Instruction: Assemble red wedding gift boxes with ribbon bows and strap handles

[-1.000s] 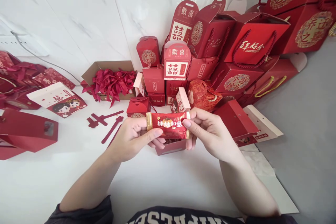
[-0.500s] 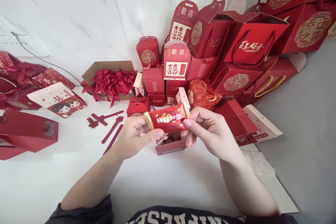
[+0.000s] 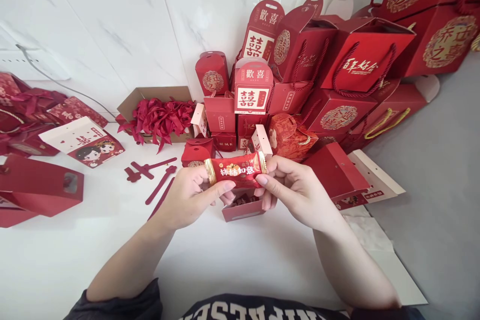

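Note:
A red wrapped candy [image 3: 237, 171] with crimped gold ends and white lettering is stretched level between my two hands. My left hand [image 3: 193, 192] pinches its left end, thumb in front and fingers behind. At the other end, my right hand [image 3: 294, 185] grips the wrapper between thumb and fingers. Just below and behind the candy stands a small open red box [image 3: 244, 211] with dark red pieces inside; the candy and my fingers hide part of it. A small closed red box [image 3: 197, 152] sits close behind my left hand.
Red gift boxes [image 3: 300, 52] are stacked against the tiled wall at back and right. A cardboard box [image 3: 140, 94] holds red ribbons [image 3: 163, 115]. Dark red strips [image 3: 161, 191] lie on the white table [image 3: 112, 240]. More boxes [image 3: 41, 185] stand left; a grey surface [image 3: 431, 200] borders the right.
The candy has turned from a slight tilt to nearly level, its right end dropping and shifting a little left. My right hand has moved slightly left with it; both hands keep their hold.

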A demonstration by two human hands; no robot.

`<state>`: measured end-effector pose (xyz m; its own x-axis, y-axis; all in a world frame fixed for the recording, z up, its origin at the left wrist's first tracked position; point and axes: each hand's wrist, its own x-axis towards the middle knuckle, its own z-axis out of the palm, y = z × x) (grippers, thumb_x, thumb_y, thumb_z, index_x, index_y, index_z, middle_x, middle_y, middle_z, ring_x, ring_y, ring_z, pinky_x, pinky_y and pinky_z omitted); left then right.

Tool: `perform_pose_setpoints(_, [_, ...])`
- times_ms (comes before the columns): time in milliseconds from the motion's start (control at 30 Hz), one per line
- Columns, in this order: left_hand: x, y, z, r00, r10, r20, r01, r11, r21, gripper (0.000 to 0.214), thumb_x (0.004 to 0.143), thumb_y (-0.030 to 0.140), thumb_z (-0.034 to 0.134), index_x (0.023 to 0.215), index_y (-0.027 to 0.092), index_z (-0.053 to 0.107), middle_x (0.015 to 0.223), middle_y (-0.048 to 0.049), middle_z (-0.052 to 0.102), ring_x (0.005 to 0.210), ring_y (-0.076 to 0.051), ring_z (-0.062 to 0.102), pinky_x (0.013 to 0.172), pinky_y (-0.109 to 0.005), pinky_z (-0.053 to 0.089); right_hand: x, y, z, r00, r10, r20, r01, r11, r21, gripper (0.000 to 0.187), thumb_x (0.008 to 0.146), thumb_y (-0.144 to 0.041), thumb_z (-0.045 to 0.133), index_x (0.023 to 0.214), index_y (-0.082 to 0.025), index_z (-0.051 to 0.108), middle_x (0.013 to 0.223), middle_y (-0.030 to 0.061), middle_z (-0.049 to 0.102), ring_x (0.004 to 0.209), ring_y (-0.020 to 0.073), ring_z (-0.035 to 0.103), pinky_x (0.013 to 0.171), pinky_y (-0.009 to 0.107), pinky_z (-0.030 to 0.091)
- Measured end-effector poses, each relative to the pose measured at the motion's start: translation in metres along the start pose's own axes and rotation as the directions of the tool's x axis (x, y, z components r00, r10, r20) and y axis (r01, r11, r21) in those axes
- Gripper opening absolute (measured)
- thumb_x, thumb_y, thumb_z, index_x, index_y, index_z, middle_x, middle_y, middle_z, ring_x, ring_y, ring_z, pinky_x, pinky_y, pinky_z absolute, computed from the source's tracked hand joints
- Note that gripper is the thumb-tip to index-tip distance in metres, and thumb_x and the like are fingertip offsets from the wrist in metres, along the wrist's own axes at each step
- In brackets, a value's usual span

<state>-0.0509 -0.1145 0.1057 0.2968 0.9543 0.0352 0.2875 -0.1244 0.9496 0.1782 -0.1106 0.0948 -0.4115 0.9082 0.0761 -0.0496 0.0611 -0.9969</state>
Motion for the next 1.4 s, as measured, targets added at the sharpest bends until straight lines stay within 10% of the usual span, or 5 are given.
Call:
perform_pose_setpoints(633, [0.0066, -0.0074, -0.0026, 0.983, -0.121, 0.14, 0.165, 0.916, -0.365, 0.057, 0.088, 0.06, 0.058, 0.072, 0.006, 0.071, 0.071, -0.0153, 0.076, 0.055, -0.021, 0.073, 0.044, -0.019, 0.056, 0.0007, -0.0048, -0.0038, 0.999, 0.026, 0.018, -0.027, 1.0, 0.01, 0.033, 0.09, -0.046, 0.065, 0.077, -0.017, 0.054, 0.069, 0.0005, 0.068, 0.055, 0.0098, 0.065, 0.052, 0.02, 0.052])
perform_pose_setpoints(1400, [-0.0032, -0.0055, -0.0016, 1.0, 0.029, 0.003, -0.027, 0.967, -0.255, 0.04, 0.093, 0.041, 0.059, 0.071, 0.011, 0.071, 0.059, -0.0067, 0.072, 0.043, -0.016, 0.067, 0.039, -0.017, 0.054, 0.0001, -0.003, -0.0001, 0.994, 0.049, 0.098, -0.049, 0.999, -0.002, 0.032, 0.091, -0.045, 0.063, 0.077, -0.017, 0.056, 0.069, 0.0008, 0.068, 0.055, 0.0086, 0.062, 0.054, 0.019, 0.052])
